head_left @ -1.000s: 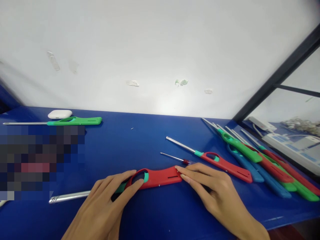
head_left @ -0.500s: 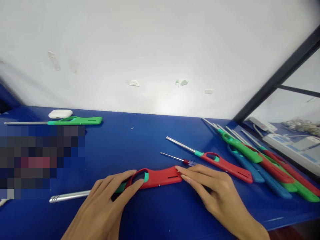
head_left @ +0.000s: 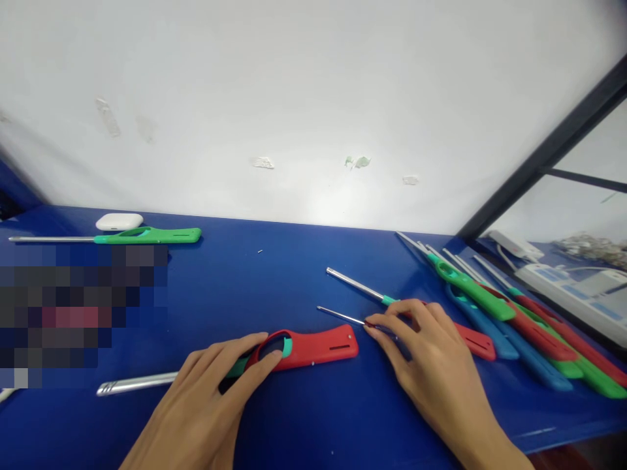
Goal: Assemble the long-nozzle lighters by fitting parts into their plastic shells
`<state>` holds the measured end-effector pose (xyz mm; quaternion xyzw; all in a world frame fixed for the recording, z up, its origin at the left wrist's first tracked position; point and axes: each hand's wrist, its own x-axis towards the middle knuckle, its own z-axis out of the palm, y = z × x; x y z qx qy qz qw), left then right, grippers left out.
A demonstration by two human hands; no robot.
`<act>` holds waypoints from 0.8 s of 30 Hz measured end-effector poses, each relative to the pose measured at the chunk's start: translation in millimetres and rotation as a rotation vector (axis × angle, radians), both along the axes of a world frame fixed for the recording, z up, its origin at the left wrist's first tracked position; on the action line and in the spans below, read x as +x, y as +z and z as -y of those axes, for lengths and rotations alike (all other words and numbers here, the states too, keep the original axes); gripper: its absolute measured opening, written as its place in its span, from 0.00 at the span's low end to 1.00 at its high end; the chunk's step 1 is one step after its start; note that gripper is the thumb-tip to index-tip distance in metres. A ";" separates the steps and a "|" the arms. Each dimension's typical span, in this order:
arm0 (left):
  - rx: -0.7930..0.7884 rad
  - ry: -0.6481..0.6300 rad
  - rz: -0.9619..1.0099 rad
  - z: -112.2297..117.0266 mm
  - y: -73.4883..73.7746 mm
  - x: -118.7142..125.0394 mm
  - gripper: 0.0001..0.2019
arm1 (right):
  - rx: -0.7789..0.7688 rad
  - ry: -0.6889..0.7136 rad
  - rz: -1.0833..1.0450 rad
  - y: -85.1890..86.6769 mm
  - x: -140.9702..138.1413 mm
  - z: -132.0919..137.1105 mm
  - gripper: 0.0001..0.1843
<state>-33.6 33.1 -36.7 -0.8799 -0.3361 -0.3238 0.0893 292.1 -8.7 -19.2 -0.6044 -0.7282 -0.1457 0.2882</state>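
Observation:
A red long-necked gas lighter with a green trigger lies on the blue tabletop, its silver barrel pointing left. My left hand is closed on it around the trigger loop, thumb on the near edge. My right hand pinches a thin screwdriver by its dark red collar; the rest of the handle is hidden under the fingers. The screwdriver's shaft points left and away. Behind the right hand lies a second red lighter, partly covered by that hand.
Several green, blue and red lighters are heaped at the right, near a white power strip. A green lighter and a white earbud case lie at the back left. A white wall closes off the back.
My right hand has left the end of the red lighter, moved slightly up and right, and taken hold of the screwdriver. My left hand has stayed in place.

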 end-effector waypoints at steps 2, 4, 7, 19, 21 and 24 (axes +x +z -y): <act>0.003 -0.001 0.008 0.0 0.9 0.5 0.26 | -0.019 -0.008 -0.015 -1.4 0.3 -0.9 0.09; 0.004 -0.006 0.004 0.4 0.8 0.4 0.27 | -0.036 -0.009 -0.046 -1.7 0.0 -1.3 0.09; -0.020 0.000 -0.030 1.0 -1.9 -1.1 0.28 | -0.015 -0.021 -0.146 -0.4 -1.5 -1.4 0.08; -0.082 -0.001 -0.068 2.1 -7.8 -4.5 0.29 | 0.165 -0.003 -0.704 23.7 -4.3 12.4 0.05; -0.083 0.006 -0.079 1.9 -8.6 -4.0 0.29 | 0.223 0.030 -0.786 21.8 -6.1 14.8 0.06; -0.066 0.007 -0.098 1.6 -9.5 -4.4 0.28 | 0.249 0.090 -0.775 16.6 -11.6 15.5 0.09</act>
